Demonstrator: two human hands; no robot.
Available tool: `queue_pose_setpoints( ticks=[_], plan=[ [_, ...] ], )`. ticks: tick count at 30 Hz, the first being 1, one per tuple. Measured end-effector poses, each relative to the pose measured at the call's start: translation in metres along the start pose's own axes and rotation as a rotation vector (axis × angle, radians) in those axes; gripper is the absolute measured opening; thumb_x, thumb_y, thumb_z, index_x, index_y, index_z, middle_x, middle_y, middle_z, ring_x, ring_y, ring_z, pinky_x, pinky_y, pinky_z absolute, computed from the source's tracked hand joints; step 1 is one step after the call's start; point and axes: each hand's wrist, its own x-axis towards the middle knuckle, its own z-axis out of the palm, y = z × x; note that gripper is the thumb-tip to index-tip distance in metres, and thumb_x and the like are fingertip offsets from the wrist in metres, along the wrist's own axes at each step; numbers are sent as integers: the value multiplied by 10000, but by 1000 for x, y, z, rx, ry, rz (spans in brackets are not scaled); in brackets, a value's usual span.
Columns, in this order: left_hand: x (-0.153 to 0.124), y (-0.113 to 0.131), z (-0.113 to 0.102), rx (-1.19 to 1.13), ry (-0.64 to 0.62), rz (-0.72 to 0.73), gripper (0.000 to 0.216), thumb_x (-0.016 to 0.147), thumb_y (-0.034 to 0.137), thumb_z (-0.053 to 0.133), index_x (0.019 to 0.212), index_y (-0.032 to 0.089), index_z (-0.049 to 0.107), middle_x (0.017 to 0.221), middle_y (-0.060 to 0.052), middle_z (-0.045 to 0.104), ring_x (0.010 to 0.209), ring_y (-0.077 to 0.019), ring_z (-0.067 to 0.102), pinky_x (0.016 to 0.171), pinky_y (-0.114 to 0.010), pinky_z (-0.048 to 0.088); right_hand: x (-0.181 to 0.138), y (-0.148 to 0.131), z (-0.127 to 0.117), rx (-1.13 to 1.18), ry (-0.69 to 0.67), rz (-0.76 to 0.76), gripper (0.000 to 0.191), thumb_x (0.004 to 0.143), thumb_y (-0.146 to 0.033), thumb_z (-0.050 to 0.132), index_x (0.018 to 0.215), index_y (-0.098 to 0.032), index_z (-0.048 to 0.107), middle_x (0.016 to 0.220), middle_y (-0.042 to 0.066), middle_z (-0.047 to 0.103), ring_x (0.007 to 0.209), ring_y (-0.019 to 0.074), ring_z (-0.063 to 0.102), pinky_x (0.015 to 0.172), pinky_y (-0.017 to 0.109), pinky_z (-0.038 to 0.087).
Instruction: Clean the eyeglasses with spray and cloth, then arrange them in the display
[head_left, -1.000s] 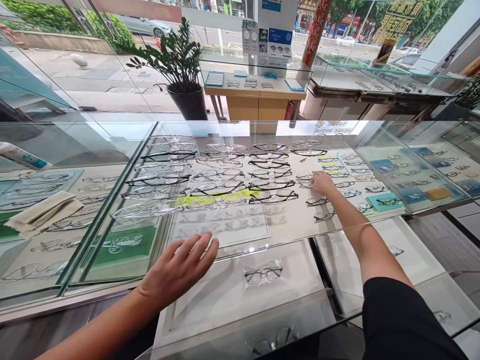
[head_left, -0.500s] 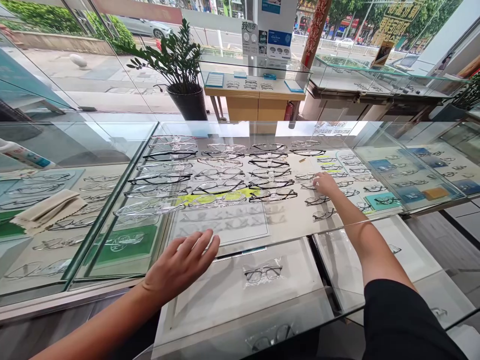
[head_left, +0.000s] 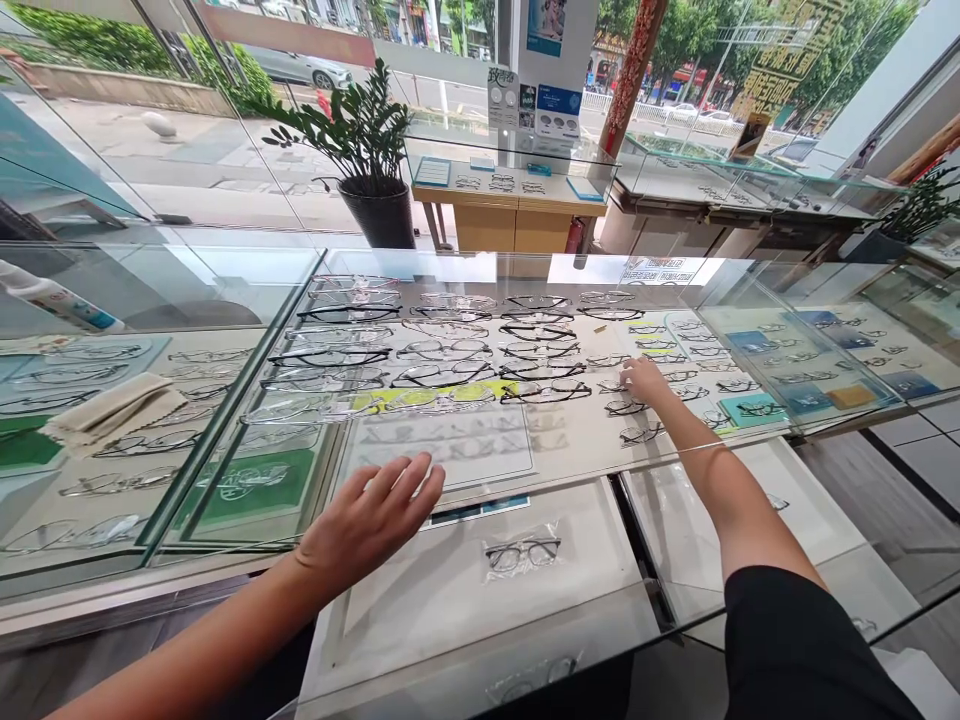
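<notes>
My right hand point(head_left: 643, 382) reaches out over the display counter, its fingers bent together at the end of a thin-framed pair of eyeglasses point(head_left: 607, 361). The fingertips are partly hidden, but they seem to grip the frame. Just below it lie a dark pair of glasses point(head_left: 628, 408) and another pair point(head_left: 641, 435). My left hand point(head_left: 379, 510) hovers or rests at the counter's near edge, fingers stretched out and holding nothing. Beyond it, several rows of glasses point(head_left: 442, 375) are laid out in columns on the glass top.
An open white drawer point(head_left: 420, 610) below the counter holds bagged eyeglasses point(head_left: 523, 553). On the left glass top are a beige cloth point(head_left: 112, 415) and a white bottle point(head_left: 60, 298). A potted plant point(head_left: 379, 210) stands behind the counter.
The view has shifted slightly. Both hands keep nearly the same places, the right one still at the thin-framed eyeglasses.
</notes>
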Motion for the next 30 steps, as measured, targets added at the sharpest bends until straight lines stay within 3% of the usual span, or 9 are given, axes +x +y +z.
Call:
queue_pose_setpoints(
  ticks=[6,10,19,30],
  plan=[
    [0,0,2,52,-14,18,194,1016,153,748,1202,207,752,1183,-106,856,997,-262,769,851,-408,546,1,-4,-1,-10,35,21,356,997,-190,650,1241,-216,907,1526,171,779,1344,367,687,1102,482,558],
    [-1,0,1,48,-14,23,168,1044,161,736,1209,190,746,1183,-108,866,995,-268,778,846,-415,552,8,-8,1,-18,77,23,460,1032,-223,587,1410,-184,846,1694,181,683,1494,400,615,1177,544,546],
    [-2,-1,-4,13,-12,17,147,1078,194,727,1221,165,740,1162,-134,860,994,-280,777,839,-432,551,34,-25,14,-2,49,-4,516,984,-221,593,1449,-136,801,1785,191,599,1584,428,548,1186,563,566],
    [-1,-3,-7,40,-30,40,121,1080,219,736,1199,198,731,1152,-122,862,981,-266,787,823,-411,553,32,-23,8,46,-9,33,560,1004,-162,542,1518,-93,751,1733,213,647,1651,420,505,1304,542,496]
  ],
)
